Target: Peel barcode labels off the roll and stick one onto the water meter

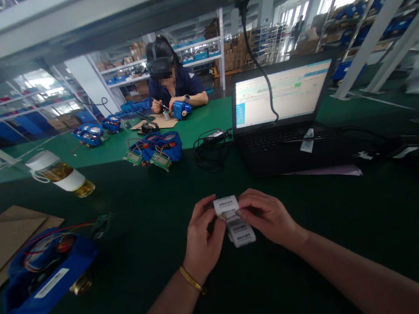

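A dark green surface [138, 264] runs across a workshop lined with shelving that carries blue bins and cardboard boxes. An open laptop [283, 114] stands at the far right with its screen lit, and a black cable [257, 62] hangs down in front of it. To the left, a lidded tumbler [59, 173] of yellowish liquid appears tilted, a cardboard sheet [4, 241] lies near the edge, and a blue device [46, 276] with red wires rests beside it. More blue units [160, 149] sit mid-surface. A co-worker [172, 83] sits across the surface, hands on another blue unit.

Close to the camera, the left grip [203, 237] and right grip [266, 216] are both pressed together on a strip of labels [235, 222]. Each pinches an upper edge of this white, barcoded strip between thumb and fingertips. It is raised just above the surface, between the two grips, its lower end hanging down.
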Motion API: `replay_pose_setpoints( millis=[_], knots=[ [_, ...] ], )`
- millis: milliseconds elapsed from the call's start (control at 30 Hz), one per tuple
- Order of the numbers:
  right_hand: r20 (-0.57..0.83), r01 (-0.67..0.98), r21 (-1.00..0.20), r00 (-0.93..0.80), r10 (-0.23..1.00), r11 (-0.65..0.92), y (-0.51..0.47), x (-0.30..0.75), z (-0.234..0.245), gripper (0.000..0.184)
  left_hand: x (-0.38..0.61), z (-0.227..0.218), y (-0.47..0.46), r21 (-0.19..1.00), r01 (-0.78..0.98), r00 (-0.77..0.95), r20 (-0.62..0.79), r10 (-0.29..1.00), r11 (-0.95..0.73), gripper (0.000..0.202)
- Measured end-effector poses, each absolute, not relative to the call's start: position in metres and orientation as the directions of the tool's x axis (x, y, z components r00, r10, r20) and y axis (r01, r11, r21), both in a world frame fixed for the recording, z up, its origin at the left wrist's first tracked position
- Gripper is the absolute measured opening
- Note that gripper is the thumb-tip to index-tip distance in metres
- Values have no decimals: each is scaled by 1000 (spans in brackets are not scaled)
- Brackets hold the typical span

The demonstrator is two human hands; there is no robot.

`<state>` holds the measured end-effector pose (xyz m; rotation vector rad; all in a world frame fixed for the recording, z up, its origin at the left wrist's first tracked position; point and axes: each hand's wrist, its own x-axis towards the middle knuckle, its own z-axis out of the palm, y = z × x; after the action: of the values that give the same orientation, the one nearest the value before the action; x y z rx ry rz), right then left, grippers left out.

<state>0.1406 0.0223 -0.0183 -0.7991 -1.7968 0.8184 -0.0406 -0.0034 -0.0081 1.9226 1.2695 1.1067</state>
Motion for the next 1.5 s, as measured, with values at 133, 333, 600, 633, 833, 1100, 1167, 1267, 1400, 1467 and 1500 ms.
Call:
replay_pose_setpoints(
  millis=[133,333,600,633,833,1100,1167,1267,1400,1467,1500],
  knots=[
    [412,127,-875,-310,857,467,22,140,-18,10,-42,-9,-2,806,443,203,336,920,-392,21],
    [459,106,-856,-292,839,506,23,141,-18,8,-41,-9,-2,812,442,222,313,923,-382,21],
    [341,105,-915,-308,888,388,22,139,-16,9,-41,-10,-3,790,459,206,350,914,-406,19],
    [324,96,-926,-296,899,365,22,139,-17,8,-41,-10,-3,786,458,224,350,909,-416,20],
    [476,186,-808,-354,805,559,23,140,-16,10,-42,-11,-2,817,454,152,322,935,-355,20],
    [272,51,-951,-331,903,305,24,140,-22,7,-40,-8,-4,796,474,217,309,926,-377,23],
    [354,121,-902,-345,870,415,23,140,-21,8,-40,-9,-3,827,450,174,288,942,-337,21],
    [343,132,-901,-367,865,413,24,141,-20,9,-41,-9,-2,840,432,155,291,944,-330,21],
    [201,25,-975,-328,923,221,25,141,-22,10,-39,-7,-4,815,449,213,300,930,-366,21],
    [228,41,-967,-317,921,253,25,140,-22,7,-39,-7,-4,818,456,210,282,936,-349,21],
    [265,73,-950,-319,910,303,25,140,-22,7,-39,-8,-4,825,457,197,272,942,-333,20]
  ],
)
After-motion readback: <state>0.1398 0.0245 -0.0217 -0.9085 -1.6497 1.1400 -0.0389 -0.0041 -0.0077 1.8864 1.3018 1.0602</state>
